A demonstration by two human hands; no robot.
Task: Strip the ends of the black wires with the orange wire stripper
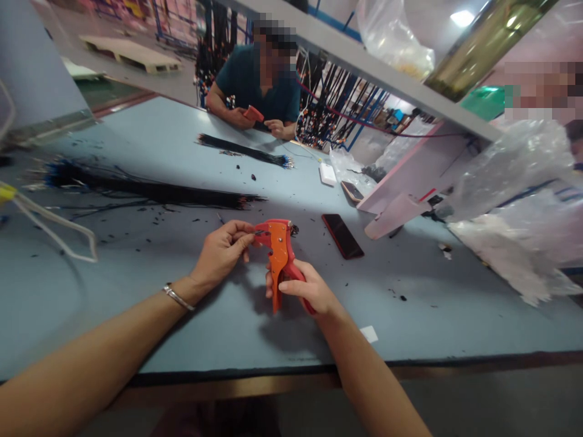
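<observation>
My right hand [304, 290] is wrapped round the handles of an orange and red wire stripper [279, 243], held upright above the table. At its jaws, my left hand [228, 247] pinches a thin dark wire [260, 232] whose end sits in or at the jaw opening. Most of that wire is hidden by my fingers. Some small dark bits [294, 230] show at the back of the tool's head. Beyond my left hand lies a long bundle of black wires [168, 193] with blue and metal ends at the left.
A second black wire bundle [243, 150] lies farther back, before a seated person [259, 91] holding a red tool. Right of the stripper is a phone [342, 235]; behind it are another phone [352, 191] and a white box [327, 174]. Plastic bags [510, 176] crowd the right.
</observation>
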